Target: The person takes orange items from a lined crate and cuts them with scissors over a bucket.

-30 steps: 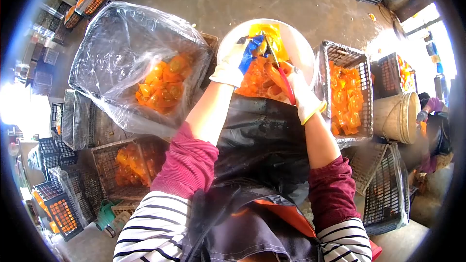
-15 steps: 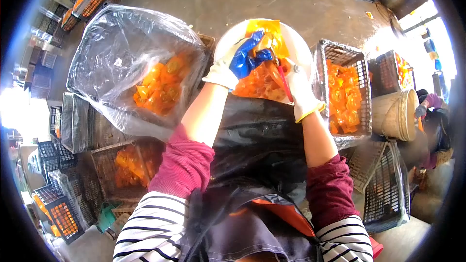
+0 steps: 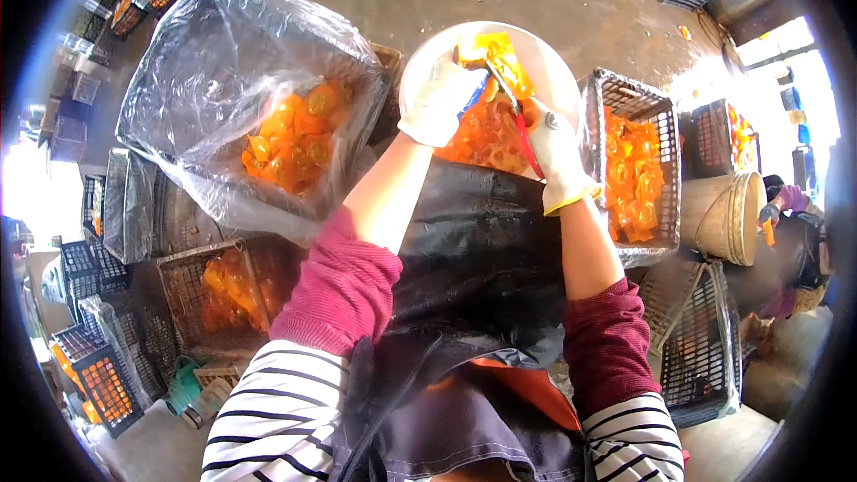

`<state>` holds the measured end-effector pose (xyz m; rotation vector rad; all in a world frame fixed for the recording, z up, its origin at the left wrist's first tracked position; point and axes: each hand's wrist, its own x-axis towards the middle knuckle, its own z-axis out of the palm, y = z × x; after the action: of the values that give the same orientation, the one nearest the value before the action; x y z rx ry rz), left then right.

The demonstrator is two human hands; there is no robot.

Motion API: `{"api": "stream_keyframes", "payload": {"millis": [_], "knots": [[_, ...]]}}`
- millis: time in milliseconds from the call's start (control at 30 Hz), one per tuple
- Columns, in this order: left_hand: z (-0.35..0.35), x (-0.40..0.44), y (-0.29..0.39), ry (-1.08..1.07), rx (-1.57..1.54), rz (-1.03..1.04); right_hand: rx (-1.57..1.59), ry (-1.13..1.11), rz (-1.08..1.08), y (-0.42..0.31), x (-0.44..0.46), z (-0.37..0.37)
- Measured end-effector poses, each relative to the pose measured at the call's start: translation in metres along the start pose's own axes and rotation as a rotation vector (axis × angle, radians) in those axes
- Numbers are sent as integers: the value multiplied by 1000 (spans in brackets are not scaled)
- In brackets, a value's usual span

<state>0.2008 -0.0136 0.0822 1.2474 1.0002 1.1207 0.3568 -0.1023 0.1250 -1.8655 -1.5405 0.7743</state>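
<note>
A white round tub (image 3: 558,62) stands in front of me, with orange, shiny, film-like pieces (image 3: 486,136) heaped in it. My left hand (image 3: 446,103), in a white glove with blue on the fingers, grips a folded yellow-orange packet (image 3: 500,58) over the tub. Its fingers are partly hidden behind the hand's back. My right hand (image 3: 555,145), gloved in white with a yellow cuff, is closed around red-handled scissors (image 3: 526,136). Their metal blades point up and left, against the packet.
To the left, a crate lined with clear plastic (image 3: 232,45) holds orange pieces. Black crates (image 3: 671,94) of orange pieces stand on the right, beside a beige bucket (image 3: 723,214). Another crate (image 3: 178,303) sits lower left. A co-worker (image 3: 799,232) is at far right.
My left hand has turned, so its back now faces me and less blue shows. The packet has tilted rightward, and the scissors' blades now lie in plain sight across it.
</note>
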Motion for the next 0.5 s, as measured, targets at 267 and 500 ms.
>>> {"api": "stream_keyframes", "payload": {"millis": [267,500], "knots": [[-11,16,-49,-148,105,-47,286,232,-127,49,13,20],[-116,-7,-23,67,557,342,1514,93,-54,62,12,-33]]}}
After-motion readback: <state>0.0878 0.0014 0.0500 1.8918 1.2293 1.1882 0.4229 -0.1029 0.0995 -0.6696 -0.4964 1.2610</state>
